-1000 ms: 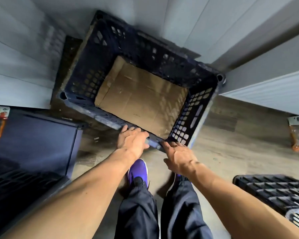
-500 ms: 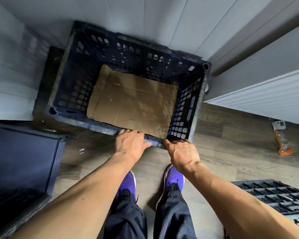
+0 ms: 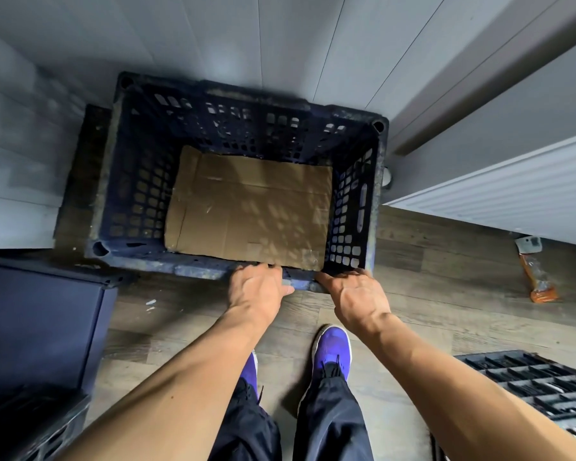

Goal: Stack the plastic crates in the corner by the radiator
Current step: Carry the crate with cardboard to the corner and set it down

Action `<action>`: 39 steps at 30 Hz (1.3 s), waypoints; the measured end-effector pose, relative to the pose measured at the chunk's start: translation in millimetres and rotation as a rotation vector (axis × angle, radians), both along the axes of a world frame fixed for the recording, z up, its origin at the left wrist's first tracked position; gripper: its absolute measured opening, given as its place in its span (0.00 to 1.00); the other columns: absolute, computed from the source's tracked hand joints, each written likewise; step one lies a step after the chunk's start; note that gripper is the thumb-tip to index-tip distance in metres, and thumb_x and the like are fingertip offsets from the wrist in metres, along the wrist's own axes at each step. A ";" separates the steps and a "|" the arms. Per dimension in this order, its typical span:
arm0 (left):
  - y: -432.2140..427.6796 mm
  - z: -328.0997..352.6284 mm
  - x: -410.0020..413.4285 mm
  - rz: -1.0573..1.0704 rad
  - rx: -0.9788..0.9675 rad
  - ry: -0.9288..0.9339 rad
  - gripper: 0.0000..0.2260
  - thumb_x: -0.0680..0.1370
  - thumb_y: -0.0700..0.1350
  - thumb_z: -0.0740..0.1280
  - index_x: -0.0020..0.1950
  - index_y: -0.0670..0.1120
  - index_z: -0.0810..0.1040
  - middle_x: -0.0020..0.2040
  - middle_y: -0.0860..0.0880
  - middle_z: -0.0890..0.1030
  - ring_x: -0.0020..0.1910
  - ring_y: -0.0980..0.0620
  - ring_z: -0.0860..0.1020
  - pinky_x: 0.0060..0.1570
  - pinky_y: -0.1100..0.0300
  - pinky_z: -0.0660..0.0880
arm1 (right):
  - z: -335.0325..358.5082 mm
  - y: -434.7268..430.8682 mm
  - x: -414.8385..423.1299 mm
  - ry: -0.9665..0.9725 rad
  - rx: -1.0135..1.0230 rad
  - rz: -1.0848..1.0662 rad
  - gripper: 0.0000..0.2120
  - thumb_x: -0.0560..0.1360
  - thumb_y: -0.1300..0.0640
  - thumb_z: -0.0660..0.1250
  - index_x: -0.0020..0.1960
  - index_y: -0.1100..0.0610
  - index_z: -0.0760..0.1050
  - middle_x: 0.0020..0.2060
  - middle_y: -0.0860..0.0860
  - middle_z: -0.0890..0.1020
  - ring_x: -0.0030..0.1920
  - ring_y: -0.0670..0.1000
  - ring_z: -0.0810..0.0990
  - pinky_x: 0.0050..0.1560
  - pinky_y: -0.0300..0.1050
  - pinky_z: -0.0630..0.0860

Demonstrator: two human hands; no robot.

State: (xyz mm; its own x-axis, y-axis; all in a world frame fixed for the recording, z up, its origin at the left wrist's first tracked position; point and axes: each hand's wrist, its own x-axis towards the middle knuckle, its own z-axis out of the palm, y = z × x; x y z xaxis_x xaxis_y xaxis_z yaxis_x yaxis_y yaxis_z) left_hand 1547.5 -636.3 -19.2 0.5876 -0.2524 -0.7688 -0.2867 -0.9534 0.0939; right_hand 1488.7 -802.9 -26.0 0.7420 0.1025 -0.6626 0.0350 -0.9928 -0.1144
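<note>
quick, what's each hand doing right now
Left hand: gripping the near rim of the blue crate.
Right hand: gripping the same rim, near the crate's right corner.

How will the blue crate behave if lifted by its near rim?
Blue crate is probably light for its size: lattice walls, only a flat cardboard sheet inside. Likely stiff: thick rim, moulded corner posts. Left hand and right hand both grip one side, so it would probably tilt away, and the cardboard might slide.
</note>
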 end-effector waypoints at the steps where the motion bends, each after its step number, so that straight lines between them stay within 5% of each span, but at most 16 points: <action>1: 1.2 -1.6 -1.9 0.009 -0.007 -0.006 0.20 0.81 0.59 0.58 0.65 0.48 0.74 0.62 0.46 0.78 0.62 0.45 0.75 0.61 0.55 0.66 | 0.3 -0.6 0.9 0.005 -0.004 0.012 0.26 0.77 0.62 0.55 0.72 0.44 0.64 0.56 0.51 0.83 0.58 0.55 0.79 0.66 0.46 0.65; 7: 10.6 -10.5 -14.3 0.020 -0.026 -0.029 0.22 0.80 0.61 0.56 0.68 0.51 0.73 0.64 0.50 0.76 0.65 0.47 0.72 0.68 0.55 0.61 | 2.6 1.5 -1.4 0.052 -0.019 0.071 0.27 0.78 0.61 0.54 0.75 0.44 0.60 0.54 0.51 0.83 0.55 0.56 0.80 0.60 0.46 0.67; 13: 24.2 -11.7 -26.5 0.023 -0.120 -0.110 0.20 0.81 0.57 0.58 0.70 0.51 0.71 0.65 0.51 0.75 0.66 0.48 0.69 0.71 0.55 0.58 | 5.4 4.4 -9.1 0.033 -0.029 0.013 0.28 0.78 0.61 0.54 0.75 0.42 0.60 0.60 0.49 0.80 0.61 0.53 0.77 0.66 0.44 0.63; 18: 25.6 -11.4 -23.7 0.026 -0.137 -0.122 0.17 0.81 0.55 0.59 0.68 0.52 0.72 0.63 0.51 0.77 0.65 0.48 0.71 0.69 0.56 0.60 | 8.3 4.2 -8.7 0.035 -0.045 0.048 0.27 0.78 0.61 0.56 0.75 0.44 0.61 0.59 0.50 0.81 0.60 0.53 0.77 0.65 0.44 0.64; 23: 27.2 -5.8 -31.3 0.042 -0.140 -0.122 0.20 0.81 0.55 0.57 0.73 0.52 0.68 0.68 0.51 0.73 0.70 0.48 0.66 0.75 0.52 0.52 | 13.6 -2.6 -8.3 0.081 -0.022 0.049 0.26 0.77 0.58 0.62 0.74 0.48 0.63 0.59 0.51 0.80 0.61 0.55 0.76 0.63 0.44 0.65; 30: 13.3 37.6 -28.5 0.037 -0.150 -0.086 0.19 0.81 0.53 0.58 0.71 0.51 0.70 0.65 0.48 0.74 0.66 0.46 0.69 0.70 0.51 0.62 | 43.7 -9.1 -9.4 0.097 0.033 -0.064 0.23 0.77 0.58 0.61 0.71 0.48 0.67 0.59 0.52 0.80 0.60 0.56 0.76 0.56 0.45 0.71; 39: 6.3 107.8 -54.2 -0.149 -0.176 0.006 0.19 0.82 0.55 0.56 0.72 0.52 0.67 0.66 0.50 0.73 0.66 0.47 0.68 0.65 0.53 0.64 | 96.2 -23.0 -58.6 0.190 0.120 -0.366 0.22 0.79 0.53 0.61 0.72 0.47 0.68 0.67 0.52 0.76 0.67 0.56 0.74 0.64 0.46 0.70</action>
State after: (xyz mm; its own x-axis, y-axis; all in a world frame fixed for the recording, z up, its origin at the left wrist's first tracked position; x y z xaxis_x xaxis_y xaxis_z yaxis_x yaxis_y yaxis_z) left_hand 1493.3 -630.0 88.6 0.5291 -0.4666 -0.7088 -0.4218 -0.8694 0.2574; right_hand 1430.1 -825.9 70.3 0.6097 -0.0604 -0.7903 -0.3500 -0.9151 -0.2000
